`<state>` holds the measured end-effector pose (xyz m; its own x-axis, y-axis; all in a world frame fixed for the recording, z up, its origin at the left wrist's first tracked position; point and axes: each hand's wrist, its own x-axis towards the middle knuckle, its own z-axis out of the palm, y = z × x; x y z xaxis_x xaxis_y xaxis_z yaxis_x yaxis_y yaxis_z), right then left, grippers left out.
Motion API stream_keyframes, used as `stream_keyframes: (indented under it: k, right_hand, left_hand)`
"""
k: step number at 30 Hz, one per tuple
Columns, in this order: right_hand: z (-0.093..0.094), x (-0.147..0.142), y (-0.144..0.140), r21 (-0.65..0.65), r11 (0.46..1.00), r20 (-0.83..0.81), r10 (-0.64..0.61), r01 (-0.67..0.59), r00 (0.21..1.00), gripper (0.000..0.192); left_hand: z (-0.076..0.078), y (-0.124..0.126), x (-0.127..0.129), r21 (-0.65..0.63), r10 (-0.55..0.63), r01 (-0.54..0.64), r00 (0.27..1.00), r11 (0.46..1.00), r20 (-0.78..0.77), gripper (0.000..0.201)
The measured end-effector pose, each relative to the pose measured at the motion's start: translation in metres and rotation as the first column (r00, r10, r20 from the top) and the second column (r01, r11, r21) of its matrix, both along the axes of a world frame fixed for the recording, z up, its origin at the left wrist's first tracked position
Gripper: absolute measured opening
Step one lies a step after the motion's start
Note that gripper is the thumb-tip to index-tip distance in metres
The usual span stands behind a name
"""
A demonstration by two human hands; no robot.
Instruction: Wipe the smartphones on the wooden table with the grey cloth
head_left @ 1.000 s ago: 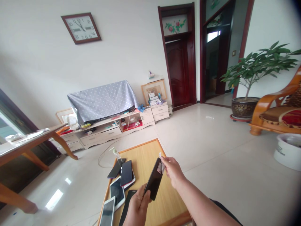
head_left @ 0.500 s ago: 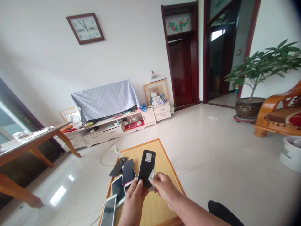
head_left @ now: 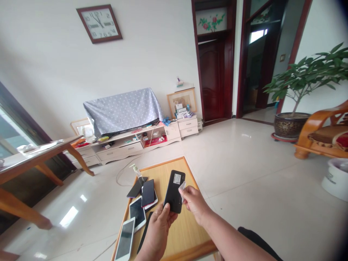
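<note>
My left hand (head_left: pixel 159 226) grips a black phone (head_left: pixel 174 190) by its lower end, back side up, with a small white sticker near its top. My right hand (head_left: pixel 191 199) pinches a small white wipe or tab (head_left: pixel 181 186) against the phone's right edge. Both hands hover over a low wooden table (head_left: pixel 165 170). On its left part lie several other phones: two dark ones (head_left: pixel 147 192), a white-framed one (head_left: pixel 136 217) and another white one (head_left: pixel 125 243) hanging over the near left edge.
A small pump bottle (head_left: pixel 135 169) stands at the table's far left corner, with a cable on the floor beside it. A wooden table (head_left: pixel 32 159) is at left, a TV stand with a covered screen (head_left: pixel 122 110) ahead, a potted plant (head_left: pixel 292 123), wooden chair and white tub (head_left: pixel 335 177) at right.
The phone has turned from edge-on to back-facing and dropped lower. My right hand went from the phone's top down to its bottom, then up to its right edge with the white piece.
</note>
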<state>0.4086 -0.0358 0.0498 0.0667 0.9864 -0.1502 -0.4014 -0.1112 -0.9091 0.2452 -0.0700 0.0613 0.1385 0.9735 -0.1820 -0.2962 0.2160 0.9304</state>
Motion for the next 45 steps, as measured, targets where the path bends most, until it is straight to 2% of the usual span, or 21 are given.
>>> stream_keyframes:
  k: [4,7,9,11,14,17,20,22,23,26,29,32,36,41,45]
  right_hand:
    - [-0.015,-0.025,-0.02,0.076,0.994,0.17,0.065,-0.079,0.983,0.047]
    - [-0.024,-0.032,-0.019,0.11,0.989,0.264,0.065,-0.098,0.962,0.049]
    - [-0.026,-0.031,-0.014,0.124,0.988,0.282,0.057,-0.095,0.958,0.05]
    - [-0.023,-0.027,-0.009,0.137,0.989,0.274,0.02,-0.06,0.961,0.051]
    - [-0.015,-0.019,-0.003,0.114,0.993,0.24,-0.053,0.027,0.969,0.052]
    - [-0.012,-0.011,-0.002,0.007,1.0,0.16,-0.022,0.022,0.987,0.055]
    - [-0.012,-0.006,-0.003,-0.063,0.993,-0.012,0.096,-0.097,0.995,0.059]
    - [-0.012,-0.004,-0.003,-0.052,0.988,-0.078,0.14,-0.144,0.987,0.056]
    - [-0.012,-0.003,-0.003,-0.049,0.989,-0.08,0.139,-0.143,0.987,0.053]
    - [-0.013,0.0,-0.001,-0.1,0.994,-0.017,0.051,-0.053,0.999,0.041]
    - [-0.016,0.003,0.0,-0.152,0.988,0.054,-0.025,0.033,0.998,0.034]
    - [-0.018,0.004,0.0,-0.14,0.99,0.079,-0.025,0.036,0.997,0.034]
    - [-0.02,0.002,-0.002,-0.12,0.993,0.105,-0.003,0.016,0.994,0.04]
    - [-0.022,0.002,-0.002,-0.122,0.992,0.201,-0.003,0.028,0.98,0.044]
    - [-0.026,0.012,0.002,-0.124,0.989,0.234,-0.054,0.085,0.971,0.05]
  left_hand:
    - [-0.008,0.011,-0.007,0.024,0.073,-0.072,0.997,0.997,-0.031,0.044]
    - [-0.012,0.012,-0.008,0.043,0.121,-0.117,0.989,0.992,-0.088,0.047]
    - [-0.01,0.01,-0.007,0.082,0.13,-0.115,0.971,0.99,-0.203,0.05]
    - [-0.006,0.006,-0.005,0.156,0.133,-0.081,0.922,0.984,-0.363,0.051]
    - [0.002,-0.001,-0.004,0.307,0.154,0.052,0.777,0.95,-0.61,0.046]
    - [0.005,-0.008,-0.007,0.407,0.222,0.231,0.559,0.884,-0.799,0.038]
    - [0.002,-0.012,-0.01,0.467,0.36,0.361,0.326,0.807,-0.874,0.038]
    - [-0.001,-0.013,-0.011,0.487,0.431,0.426,0.229,0.762,-0.873,0.041]
    - [-0.003,-0.014,-0.01,0.487,0.444,0.452,0.206,0.748,-0.872,0.042]
    - [-0.009,-0.014,-0.01,0.469,0.425,0.48,0.204,0.742,-0.882,0.042]
    - [-0.02,-0.012,-0.009,0.488,0.424,0.419,0.242,0.766,-0.873,0.05]
    - [-0.035,-0.006,-0.008,0.528,0.461,0.316,0.266,0.788,-0.847,0.07]
    - [-0.049,0.0,-0.003,0.503,0.433,0.281,0.277,0.818,-0.858,0.075]
    - [-0.052,-0.001,0.006,0.405,0.351,0.24,0.238,0.883,-0.906,0.077]
    - [-0.051,-0.003,0.009,0.294,0.239,0.177,0.278,0.939,-0.93,0.073]
